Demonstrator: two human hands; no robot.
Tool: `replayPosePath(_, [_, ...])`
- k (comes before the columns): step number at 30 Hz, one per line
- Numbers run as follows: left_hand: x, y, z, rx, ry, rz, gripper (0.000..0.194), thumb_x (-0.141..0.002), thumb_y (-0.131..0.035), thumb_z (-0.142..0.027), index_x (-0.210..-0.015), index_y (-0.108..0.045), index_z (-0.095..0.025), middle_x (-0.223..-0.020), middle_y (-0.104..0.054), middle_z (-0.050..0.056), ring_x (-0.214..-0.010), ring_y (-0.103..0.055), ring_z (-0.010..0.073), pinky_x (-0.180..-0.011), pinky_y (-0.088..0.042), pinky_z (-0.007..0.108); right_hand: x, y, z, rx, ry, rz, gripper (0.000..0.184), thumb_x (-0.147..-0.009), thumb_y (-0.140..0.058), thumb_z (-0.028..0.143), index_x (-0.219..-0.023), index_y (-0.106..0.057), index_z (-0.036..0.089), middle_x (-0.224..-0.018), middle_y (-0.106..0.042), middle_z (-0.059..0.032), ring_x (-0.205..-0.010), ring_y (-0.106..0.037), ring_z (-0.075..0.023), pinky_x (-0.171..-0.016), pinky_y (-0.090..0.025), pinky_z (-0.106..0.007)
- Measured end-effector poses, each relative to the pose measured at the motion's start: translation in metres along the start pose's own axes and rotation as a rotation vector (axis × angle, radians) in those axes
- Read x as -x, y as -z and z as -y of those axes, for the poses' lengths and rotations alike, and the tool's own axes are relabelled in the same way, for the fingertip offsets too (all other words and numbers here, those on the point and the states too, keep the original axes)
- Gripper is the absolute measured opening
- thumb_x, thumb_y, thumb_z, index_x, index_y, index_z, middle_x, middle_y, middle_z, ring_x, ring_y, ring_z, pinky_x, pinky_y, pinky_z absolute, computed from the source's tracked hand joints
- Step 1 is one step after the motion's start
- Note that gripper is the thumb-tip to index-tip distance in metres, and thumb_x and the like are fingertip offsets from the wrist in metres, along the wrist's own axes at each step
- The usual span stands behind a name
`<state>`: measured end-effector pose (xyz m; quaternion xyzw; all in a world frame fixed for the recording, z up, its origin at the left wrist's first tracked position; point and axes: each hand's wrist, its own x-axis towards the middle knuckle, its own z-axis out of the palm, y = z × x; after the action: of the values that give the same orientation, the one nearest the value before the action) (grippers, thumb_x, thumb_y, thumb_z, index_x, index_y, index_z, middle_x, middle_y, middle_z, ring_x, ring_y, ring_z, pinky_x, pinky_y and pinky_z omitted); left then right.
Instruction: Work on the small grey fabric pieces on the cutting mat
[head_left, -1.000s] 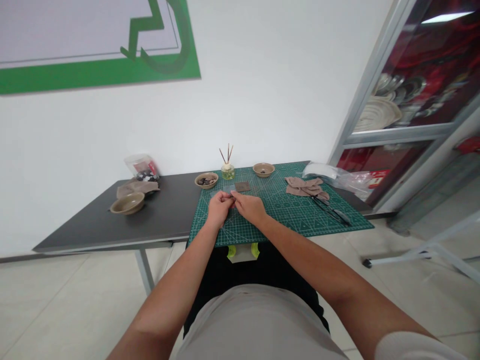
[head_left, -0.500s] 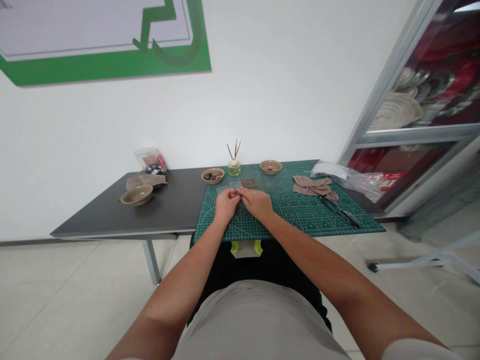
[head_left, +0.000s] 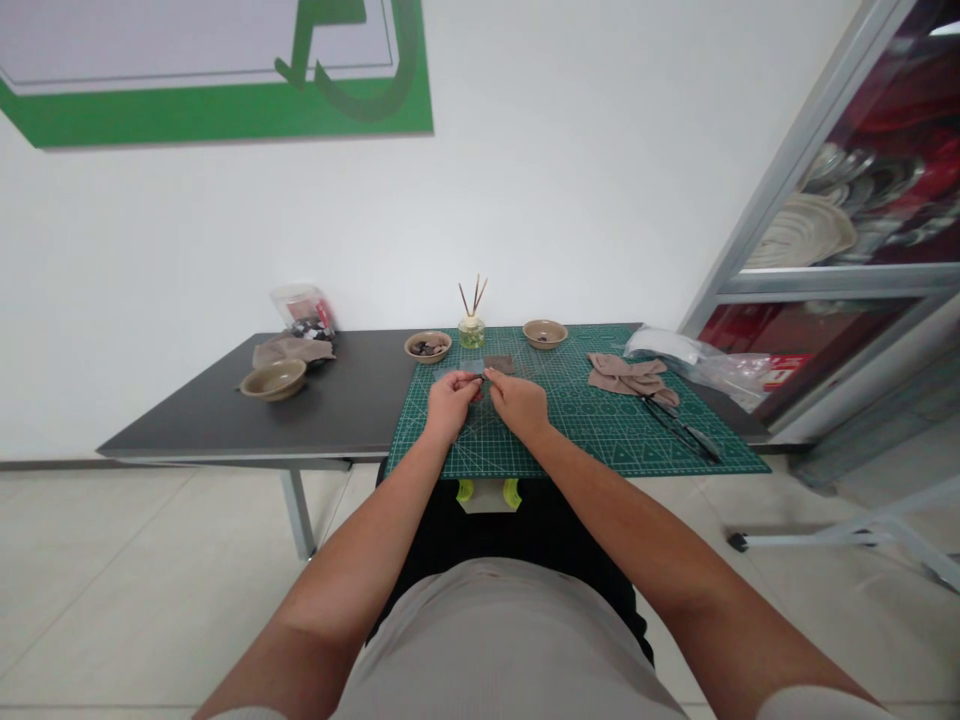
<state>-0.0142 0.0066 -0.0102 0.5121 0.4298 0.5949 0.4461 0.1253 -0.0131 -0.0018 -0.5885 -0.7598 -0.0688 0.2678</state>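
Over the green cutting mat (head_left: 600, 440), my left hand (head_left: 448, 408) pinches a small dark piece (head_left: 478, 377), too small to name exactly. My right hand (head_left: 521, 404) is closed, thumb and fingertips meeting at the right end of that piece. Just beyond my fingers lie a pale bluish flat sheet (head_left: 471, 367) and a grey-brown square (head_left: 498, 363). A tan bowl of dark and brownish pieces (head_left: 428, 347) stands behind my left hand. Another tan bowl (head_left: 545, 334), with a few small dark bits in it, stands behind my right hand.
A reed diffuser (head_left: 472, 331) stands between the two bowls. To the right lie a brown cloth (head_left: 627, 375), black-handled scissors (head_left: 682, 428) and clear plastic bags (head_left: 697, 355). On the dark table (head_left: 202, 410) at left are a third bowl (head_left: 274, 381) and a bag (head_left: 304, 312).
My fingertips have parted slightly, so the dark piece between them shows more clearly. The whole view has shifted a little; the things on the table stay in place.
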Motion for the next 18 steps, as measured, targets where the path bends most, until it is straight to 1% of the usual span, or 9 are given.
replayPosePath(3, [-0.001,0.000,0.003,0.025,-0.010,-0.007,0.020,-0.067,-0.074,-0.029,-0.080,-0.064,-0.017,-0.065,-0.065,0.000,-0.058,-0.058,0.0128,-0.060,-0.047,0.026,-0.001,-0.002,-0.001,-0.076,-0.013,-0.030,0.040,-0.095,-0.042,0.023,-0.130,-0.061,0.025,-0.120,-0.070,-0.0055,-0.103,-0.067,-0.0194,-0.088,-0.049,-0.030])
replayPosePath(6, [-0.003,0.001,0.006,-0.007,0.008,0.028,0.018,-0.068,-0.072,-0.027,-0.082,-0.066,-0.017,-0.066,-0.065,0.000,-0.059,-0.058,0.0134,-0.060,-0.047,0.026,-0.002,-0.004,-0.004,-0.201,-0.006,-0.059,0.038,-0.093,-0.042,0.020,-0.124,-0.064,0.023,-0.125,-0.067,-0.0038,-0.108,-0.065,-0.0184,-0.094,-0.048,-0.030])
replayPosePath(10, [-0.004,0.002,0.007,-0.115,-0.039,0.068,0.021,-0.072,-0.067,-0.025,-0.091,-0.071,-0.018,-0.061,-0.061,-0.001,-0.053,-0.052,0.0117,-0.054,-0.041,0.024,-0.006,-0.005,-0.007,-0.360,-0.023,-0.102,0.033,-0.091,-0.042,0.019,-0.114,-0.066,0.018,-0.114,-0.071,-0.0066,-0.103,-0.065,-0.0183,-0.093,-0.047,-0.031])
replayPosePath(13, [-0.004,0.002,0.008,-0.096,-0.055,0.097,0.023,-0.071,-0.068,-0.022,-0.094,-0.068,-0.018,-0.056,-0.055,-0.004,-0.053,-0.051,0.0113,-0.053,-0.040,0.023,-0.008,-0.005,-0.010,-0.452,-0.001,-0.136,0.029,-0.089,-0.042,0.019,-0.105,-0.066,0.017,-0.105,-0.071,-0.0076,-0.098,-0.065,-0.0187,-0.090,-0.047,-0.031])
replayPosePath(16, [-0.003,0.001,0.007,-0.065,-0.055,0.094,0.020,-0.069,-0.070,-0.021,-0.088,-0.064,-0.018,-0.062,-0.058,-0.003,-0.057,-0.053,0.0112,-0.055,-0.042,0.022,-0.010,-0.005,-0.011,-0.507,0.032,-0.142,0.026,-0.088,-0.042,0.020,-0.103,-0.064,0.018,-0.102,-0.070,-0.0079,-0.096,-0.063,-0.0193,-0.089,-0.046,-0.032])
replayPosePath(18, [-0.003,0.002,0.006,-0.058,-0.045,0.090,0.019,-0.070,-0.069,-0.022,-0.088,-0.065,-0.018,-0.067,-0.060,-0.002,-0.059,-0.053,0.0111,-0.056,-0.043,0.022,-0.010,-0.006,-0.012,-0.528,0.049,-0.125,0.025,-0.088,-0.042,0.021,-0.103,-0.062,0.018,-0.102,-0.069,-0.0083,-0.096,-0.062,-0.0195,-0.089,-0.046,-0.032])
